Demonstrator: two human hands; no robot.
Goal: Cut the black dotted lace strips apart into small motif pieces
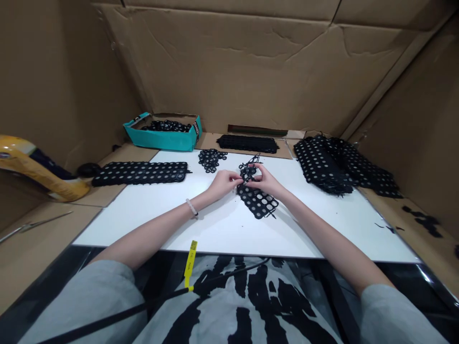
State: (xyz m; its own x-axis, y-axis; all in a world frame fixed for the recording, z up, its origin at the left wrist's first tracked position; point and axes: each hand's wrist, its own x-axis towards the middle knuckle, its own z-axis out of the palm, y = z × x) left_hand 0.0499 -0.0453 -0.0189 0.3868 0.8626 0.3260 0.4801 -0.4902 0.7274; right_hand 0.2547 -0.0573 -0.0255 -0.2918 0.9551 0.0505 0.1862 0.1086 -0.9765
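Observation:
A black sheet with rows of round holes (257, 202) lies on the white board in front of me. Its lower part rests flat, and its upper part is bunched up with loose black rings between my hands. My left hand (224, 183) pinches the left edge of the bunched part between thumb and fingers. From the other side, my right hand (264, 180) grips the same part with thumb and index finger. A small pile of loose black rings (211, 160) sits just beyond my left hand.
A turquoise box (163, 139) with black rings stands at the back left. Stacked perforated black sheets lie at left (141, 173), back (247, 143) and right (319, 165). A yellow bottle (43, 167) and scissors (34, 225) are at far left. Cardboard walls (229, 71) surround the white board (215, 224).

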